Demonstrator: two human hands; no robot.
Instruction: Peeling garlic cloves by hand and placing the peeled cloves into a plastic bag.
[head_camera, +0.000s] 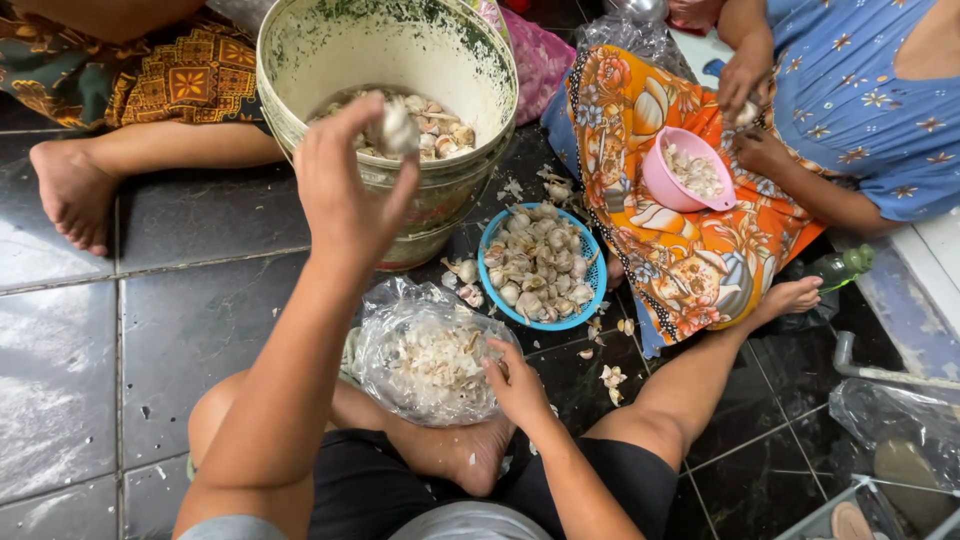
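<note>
We sit on a floor of dark glossy tiles (200, 300) scattered with papery garlic skins. Ahead stands a grimy white bucket (300, 60) part-filled with garlic; our left hand (345, 190) hangs over its rim, fingers pinching a garlic bulb (398, 128). Just right of the bucket, a blue basket (592, 270) holds more bulbs. By our knees lies a clear plastic bag (400, 320) of peelings, and our right hand (515, 385) grips its edge. Another person in an orange floral skirt has a pink bowl (655, 180) of peeled cloves in their lap.
</note>
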